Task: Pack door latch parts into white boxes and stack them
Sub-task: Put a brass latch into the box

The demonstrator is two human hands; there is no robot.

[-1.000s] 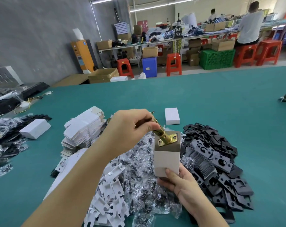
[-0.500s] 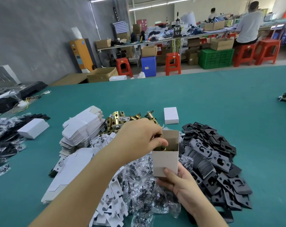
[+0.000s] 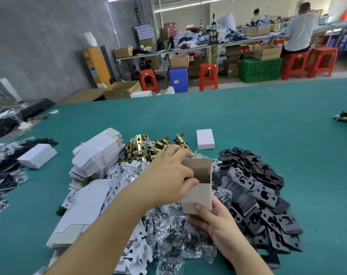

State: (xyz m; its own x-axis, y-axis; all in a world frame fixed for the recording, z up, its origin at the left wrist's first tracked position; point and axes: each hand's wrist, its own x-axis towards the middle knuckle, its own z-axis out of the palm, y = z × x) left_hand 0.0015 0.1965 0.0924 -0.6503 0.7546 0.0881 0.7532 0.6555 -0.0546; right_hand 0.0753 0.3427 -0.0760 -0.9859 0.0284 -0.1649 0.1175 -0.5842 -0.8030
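The right hand grips the bottom of the open box, held upright above the bagged parts. The left hand rests at the box's mouth, fingers curled over its rim; whether they hold anything I cannot tell. Right of the box lie black plates; behind it brass latches, flat cartons and a closed box.
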